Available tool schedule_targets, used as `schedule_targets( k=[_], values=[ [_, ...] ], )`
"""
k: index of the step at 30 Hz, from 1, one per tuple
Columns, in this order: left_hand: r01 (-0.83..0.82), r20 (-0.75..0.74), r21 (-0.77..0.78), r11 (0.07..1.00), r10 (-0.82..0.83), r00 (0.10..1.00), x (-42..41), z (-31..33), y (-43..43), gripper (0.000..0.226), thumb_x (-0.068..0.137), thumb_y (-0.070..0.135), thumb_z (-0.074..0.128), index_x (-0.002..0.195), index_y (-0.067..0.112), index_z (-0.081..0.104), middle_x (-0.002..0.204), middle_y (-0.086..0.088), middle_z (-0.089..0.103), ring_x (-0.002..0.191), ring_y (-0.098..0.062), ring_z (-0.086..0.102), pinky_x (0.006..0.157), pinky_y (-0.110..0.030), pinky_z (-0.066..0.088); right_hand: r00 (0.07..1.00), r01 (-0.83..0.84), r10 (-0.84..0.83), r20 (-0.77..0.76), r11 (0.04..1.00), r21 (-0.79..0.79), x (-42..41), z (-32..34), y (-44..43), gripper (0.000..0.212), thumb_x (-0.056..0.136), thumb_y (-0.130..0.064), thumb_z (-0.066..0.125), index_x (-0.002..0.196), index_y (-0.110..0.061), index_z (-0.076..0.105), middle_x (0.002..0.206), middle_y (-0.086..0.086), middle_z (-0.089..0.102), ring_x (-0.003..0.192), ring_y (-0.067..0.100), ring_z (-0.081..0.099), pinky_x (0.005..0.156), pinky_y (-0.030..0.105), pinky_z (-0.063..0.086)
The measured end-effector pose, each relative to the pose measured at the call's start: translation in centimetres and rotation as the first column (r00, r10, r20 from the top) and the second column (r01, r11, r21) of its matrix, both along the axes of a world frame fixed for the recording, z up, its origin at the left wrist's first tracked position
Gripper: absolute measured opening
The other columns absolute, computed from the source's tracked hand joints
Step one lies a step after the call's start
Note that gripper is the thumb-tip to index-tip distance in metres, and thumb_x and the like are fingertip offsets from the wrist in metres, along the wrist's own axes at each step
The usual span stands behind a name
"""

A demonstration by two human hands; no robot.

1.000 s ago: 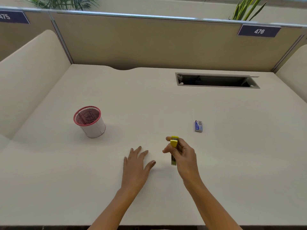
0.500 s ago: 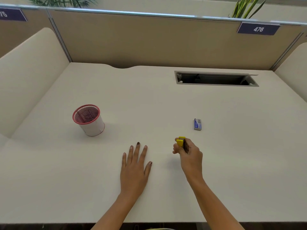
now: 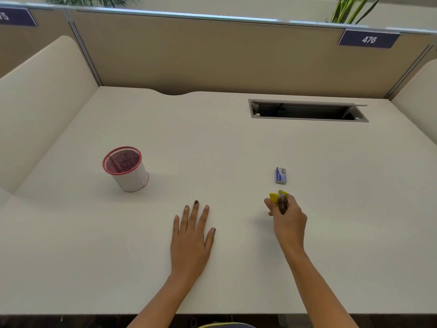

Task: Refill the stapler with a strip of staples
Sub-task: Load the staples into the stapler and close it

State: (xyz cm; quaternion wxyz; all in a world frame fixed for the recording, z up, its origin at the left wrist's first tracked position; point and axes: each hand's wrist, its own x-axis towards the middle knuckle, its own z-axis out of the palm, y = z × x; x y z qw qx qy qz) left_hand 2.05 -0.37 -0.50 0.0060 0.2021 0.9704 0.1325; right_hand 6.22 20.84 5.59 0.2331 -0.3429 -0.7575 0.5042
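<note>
Nearest the person, the left hand (image 3: 191, 235) is lying flat on the white surface (image 3: 212, 143), palm down, with its fingers straight and slightly spread, holding nothing. To its right and well apart from it, the right hand (image 3: 287, 221) is gripping the stapler (image 3: 275, 198), fingers and thumb curled round it. The stapler's yellow end and a dark part are poking out beyond the knuckles, pointing away from the person. Whether the stapler is touching the surface or hanging just above it cannot be told, nor whether it is opened.

Just beyond the right hand, near the stapler but apart from it, a small blue and grey staple box (image 3: 281, 175) is lying flat on the surface. Off to the left, beyond the left hand and well apart from everything else, a white cup (image 3: 126, 168) with a red mesh rim is standing on the surface.

Further back on the right, a long grey-framed cable slot (image 3: 307, 111) is sitting open in the surface. Behind it, a tan partition (image 3: 212, 55) is running along the far edge, carrying a dark blue number plate (image 3: 369, 39) reading 476 at its right end, and green plant leaves (image 3: 350, 9) are showing above it
</note>
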Motion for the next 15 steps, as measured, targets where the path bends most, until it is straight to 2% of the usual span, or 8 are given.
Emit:
schedule_targets(
  k=[1, 2, 4, 6, 9, 12, 15],
  values=[
    [0.0, -0.001, 0.0, 1.0, 0.0, 1.0, 0.0, 0.0, 0.0, 0.06, 0.094, 0.049, 0.015, 0.152, 0.03, 0.015, 0.161, 0.001, 0.012, 0.149, -0.021, 0.008, 0.121, -0.042, 0.008, 1.0, 0.013, -0.013, 0.019, 1.0, 0.009, 0.1, -0.1, 0.5, 0.037, 0.09, -0.023, 0.068, 0.122, -0.007, 0.058, 0.092, 0.003, 0.068, 0.077, 0.02, 0.068, 0.071, 0.01, 0.048],
    [0.0, -0.002, 0.001, 1.0, 0.0, 1.0, 0.0, 0.1, 0.0, 0.06, 0.094, 0.048, 0.015, 0.152, 0.029, 0.016, 0.161, 0.001, 0.013, 0.149, -0.021, 0.009, 0.121, -0.042, 0.008, 0.999, 0.03, -0.03, 0.037, 0.999, 0.018, 0.1, -0.3, 0.9, 0.044, 0.091, -0.024, 0.066, 0.13, -0.007, 0.053, 0.1, 0.006, 0.068, 0.087, 0.026, 0.068, 0.08, 0.022, 0.052],
    [0.0, -0.005, 0.006, 1.0, 0.0, 1.0, 0.0, 0.1, 0.1, 0.06, 0.095, 0.048, 0.016, 0.151, 0.029, 0.017, 0.161, 0.001, 0.013, 0.149, -0.021, 0.009, 0.121, -0.042, 0.008, 0.994, 0.065, -0.073, 0.086, 0.994, 0.09, 0.2, -0.9, 1.8, 0.051, 0.095, -0.021, 0.06, 0.14, -0.004, 0.043, 0.119, 0.014, 0.062, 0.103, 0.033, 0.063, 0.095, 0.041, 0.049],
    [-0.002, -0.007, 0.009, 1.0, 0.002, 1.0, 0.1, 0.1, 0.1, 0.06, 0.095, 0.048, 0.016, 0.151, 0.03, 0.018, 0.161, 0.002, 0.013, 0.149, -0.021, 0.009, 0.121, -0.041, 0.006, 0.982, 0.083, -0.121, 0.148, 0.967, 0.241, 0.2, -1.4, 2.5, 0.048, 0.099, -0.014, 0.052, 0.143, -0.003, 0.038, 0.13, 0.018, 0.048, 0.095, 0.033, 0.058, 0.091, 0.038, 0.047],
    [0.0, -0.01, 0.008, 1.0, 0.0, 1.0, 0.1, 0.0, 0.1, 0.06, 0.095, 0.048, 0.016, 0.151, 0.029, 0.017, 0.161, 0.002, 0.012, 0.149, -0.02, 0.008, 0.121, -0.041, 0.005, 0.963, 0.106, -0.188, 0.193, 0.923, 0.37, 0.4, -2.0, 3.3, 0.043, 0.099, -0.008, 0.048, 0.141, -0.006, 0.04, 0.127, 0.018, 0.037, 0.069, 0.027, 0.049, 0.076, 0.035, 0.046],
    [0.002, -0.01, 0.015, 1.0, -0.002, 1.0, 0.1, 0.1, 0.0, 0.059, 0.095, 0.048, 0.017, 0.151, 0.029, 0.017, 0.161, 0.002, 0.011, 0.149, -0.02, 0.008, 0.121, -0.041, 0.006, 0.967, 0.092, -0.184, 0.178, 0.897, 0.432, 0.7, -2.3, 3.9, 0.053, 0.095, -0.004, 0.054, 0.145, -0.009, 0.036, 0.121, 0.019, 0.039, 0.071, 0.027, 0.049, 0.072, 0.035, 0.045],
    [-0.001, -0.008, 0.011, 1.0, 0.001, 1.0, 0.1, 0.1, 0.0, 0.06, 0.095, 0.048, 0.016, 0.152, 0.03, 0.016, 0.162, 0.002, 0.011, 0.149, -0.02, 0.008, 0.121, -0.041, 0.005, 0.969, 0.081, -0.182, 0.17, 0.876, 0.475, 0.8, -2.6, 4.2, 0.062, 0.092, 0.0, 0.059, 0.147, -0.004, 0.031, 0.114, 0.023, 0.044, 0.084, 0.034, 0.057, 0.076, 0.042, 0.049]
  ],
)
